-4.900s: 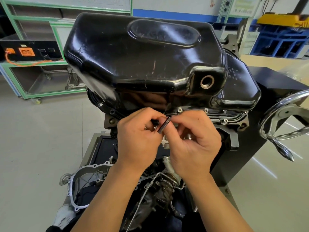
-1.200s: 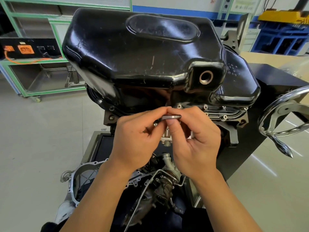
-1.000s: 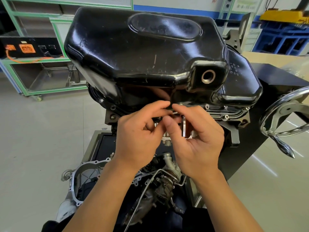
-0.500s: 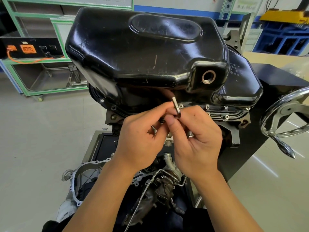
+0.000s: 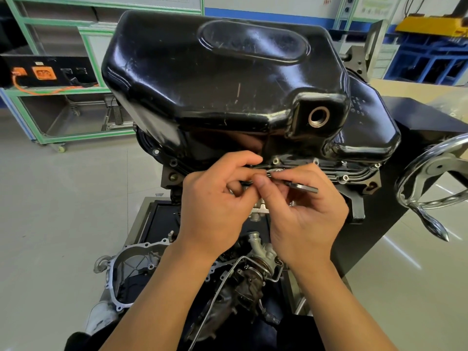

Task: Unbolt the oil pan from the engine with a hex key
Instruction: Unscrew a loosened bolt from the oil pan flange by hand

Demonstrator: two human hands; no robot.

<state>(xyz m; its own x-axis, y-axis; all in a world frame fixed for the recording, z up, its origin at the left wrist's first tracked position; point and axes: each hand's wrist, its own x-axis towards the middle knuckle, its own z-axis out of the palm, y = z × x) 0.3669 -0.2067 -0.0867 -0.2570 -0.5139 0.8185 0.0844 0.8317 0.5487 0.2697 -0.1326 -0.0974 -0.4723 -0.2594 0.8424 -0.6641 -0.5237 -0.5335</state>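
Glossy black steel oil pan [image 5: 228,84] sits atop the engine [image 5: 354,174], left hand [image 5: 215,206] and right hand [image 5: 304,214] close together pinching the dark steel hex key [image 5: 301,186], its arm just swung from upright to rightward, likely another loosening turn.

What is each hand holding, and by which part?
The hex key: the right hand pinches it near its bend, long arm sticking out free. The left hand curls at the same end; its grip is hidden.
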